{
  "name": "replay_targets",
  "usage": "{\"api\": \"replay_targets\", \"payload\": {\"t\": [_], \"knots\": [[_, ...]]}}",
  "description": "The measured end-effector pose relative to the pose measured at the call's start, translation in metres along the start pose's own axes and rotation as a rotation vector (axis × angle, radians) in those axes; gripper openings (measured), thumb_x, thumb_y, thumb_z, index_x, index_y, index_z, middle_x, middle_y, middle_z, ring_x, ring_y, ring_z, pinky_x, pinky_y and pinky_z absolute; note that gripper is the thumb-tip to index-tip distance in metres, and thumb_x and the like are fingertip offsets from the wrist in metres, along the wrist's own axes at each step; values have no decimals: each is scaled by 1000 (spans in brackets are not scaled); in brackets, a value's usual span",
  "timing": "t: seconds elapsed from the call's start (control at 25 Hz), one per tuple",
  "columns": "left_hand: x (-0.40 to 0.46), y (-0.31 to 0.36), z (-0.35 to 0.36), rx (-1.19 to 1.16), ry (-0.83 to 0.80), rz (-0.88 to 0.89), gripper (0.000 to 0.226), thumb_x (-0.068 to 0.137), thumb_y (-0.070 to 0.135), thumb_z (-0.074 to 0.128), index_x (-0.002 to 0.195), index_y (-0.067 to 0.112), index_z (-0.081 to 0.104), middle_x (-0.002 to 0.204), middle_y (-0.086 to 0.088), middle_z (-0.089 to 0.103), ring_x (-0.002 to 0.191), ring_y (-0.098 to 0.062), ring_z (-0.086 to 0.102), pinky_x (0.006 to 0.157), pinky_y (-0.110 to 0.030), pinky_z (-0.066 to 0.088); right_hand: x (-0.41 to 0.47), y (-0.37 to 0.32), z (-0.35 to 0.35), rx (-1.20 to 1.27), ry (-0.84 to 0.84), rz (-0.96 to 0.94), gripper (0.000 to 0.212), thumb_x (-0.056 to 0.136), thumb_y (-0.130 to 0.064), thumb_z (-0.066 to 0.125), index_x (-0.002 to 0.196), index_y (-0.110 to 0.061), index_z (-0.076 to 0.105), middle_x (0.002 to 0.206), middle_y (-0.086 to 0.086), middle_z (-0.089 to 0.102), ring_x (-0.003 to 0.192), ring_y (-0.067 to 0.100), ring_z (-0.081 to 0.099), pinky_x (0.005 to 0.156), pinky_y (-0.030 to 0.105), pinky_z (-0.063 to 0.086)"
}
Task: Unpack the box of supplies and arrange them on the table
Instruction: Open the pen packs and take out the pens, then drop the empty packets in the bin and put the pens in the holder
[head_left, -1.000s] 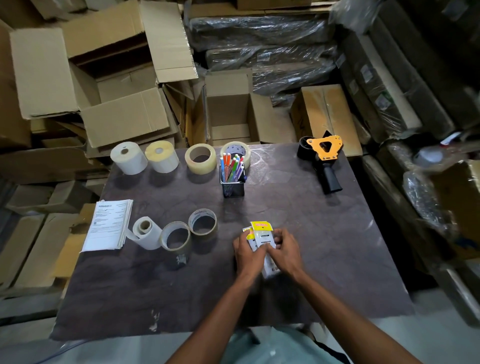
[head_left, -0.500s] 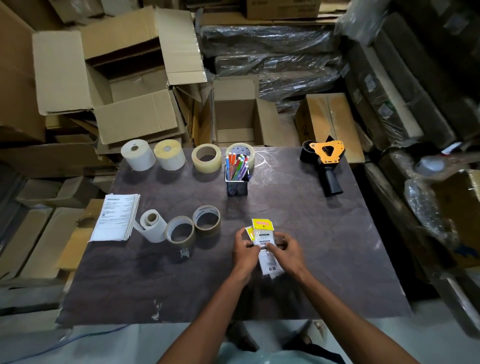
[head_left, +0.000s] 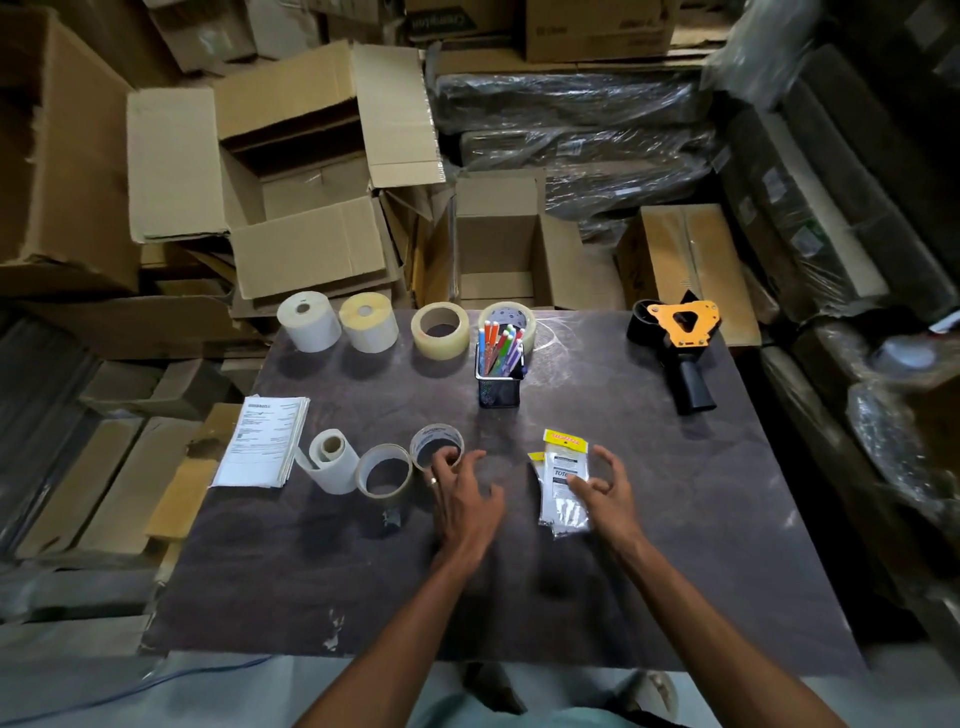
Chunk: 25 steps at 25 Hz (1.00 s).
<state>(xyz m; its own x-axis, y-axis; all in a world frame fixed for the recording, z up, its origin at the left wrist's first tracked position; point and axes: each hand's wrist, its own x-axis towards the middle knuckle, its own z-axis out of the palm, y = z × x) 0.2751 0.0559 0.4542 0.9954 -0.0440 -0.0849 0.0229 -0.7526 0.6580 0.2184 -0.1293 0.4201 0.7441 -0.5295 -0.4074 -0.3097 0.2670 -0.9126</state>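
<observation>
Both hands (head_left: 467, 499) (head_left: 605, 493) have let go — fingers spread — packets (head_left: 563, 480) lying on the dark table (head_left: 675, 519) amid cardboard boxes (head_left: 306, 171).

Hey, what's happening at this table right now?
A person is laying out packing supplies on a dark table. Both hands are open: the right hand hovers at the small packets lying flat, the left hand beside a tape roll. More rolls, a pen cup and a tape dispenser stand behind.

Supplies laid out on the tabletop (head_left: 675, 519)

Clear yellow-topped packets (head_left: 563, 480) lie flat near the tabletop's middle, toward its near edge.
</observation>
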Motion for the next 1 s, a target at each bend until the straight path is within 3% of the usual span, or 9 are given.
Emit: {"api": "replay_targets", "payload": {"t": [0.08,0.16,0.32,0.52,0.76,0.92,1.0], "knots": [[5,-6,-1,91,-84,-51,51,77,24,68,128,27,60,146,0,30,136,-26,23,104,-42,40,4,1,-3,-60,-10,-59,36,89,2,67,114,-22,56,83,25,69,63,26,68,56,39,58],[11,-14,3,135,-166,-57,62,78,27,68,138,23,52,149,0,34,141,-23,20,107,-41,37,6,1,-4,-143,-15,-105,24,90,3,66,104,-16,64,80,26,67,62,20,64,55,33,56],[25,-16,8,92,-157,-36,57,80,19,64,136,12,58,135,-6,54,130,-26,40,106,-36,41,8,0,-9,-169,9,-107,20,90,7,63,103,-7,65,78,6,71,62,12,66,54,25,54],[24,-12,12,5,-30,34,46,77,-3,57,118,9,71,115,-7,69,108,-28,59,96,-33,47,5,4,-20,-169,30,-76,20,90,10,62,105,-3,64,82,9,71,61,6,68,55,23,56],[0,19,16,-154,21,137,50,77,-9,56,115,17,73,120,-2,70,111,-24,63,97,-29,47,-1,5,-43,-81,98,-59,22,91,7,63,109,-4,64,90,17,70,65,10,69,59,26,58],[-17,42,35,-218,-59,164,50,79,-1,56,119,25,72,127,0,68,119,-24,61,105,-39,45,-7,-4,-67,7,142,-35,23,91,8,62,113,0,61,87,15,69,63,8,70,54,22,56],[-30,58,41,-250,-148,135,50,83,4,55,124,30,68,131,4,65,123,-25,56,106,-25,37,-10,-7,-84,42,163,-40,24,91,7,63,114,0,62,89,16,70,65,9,71,56,22,56]]}}
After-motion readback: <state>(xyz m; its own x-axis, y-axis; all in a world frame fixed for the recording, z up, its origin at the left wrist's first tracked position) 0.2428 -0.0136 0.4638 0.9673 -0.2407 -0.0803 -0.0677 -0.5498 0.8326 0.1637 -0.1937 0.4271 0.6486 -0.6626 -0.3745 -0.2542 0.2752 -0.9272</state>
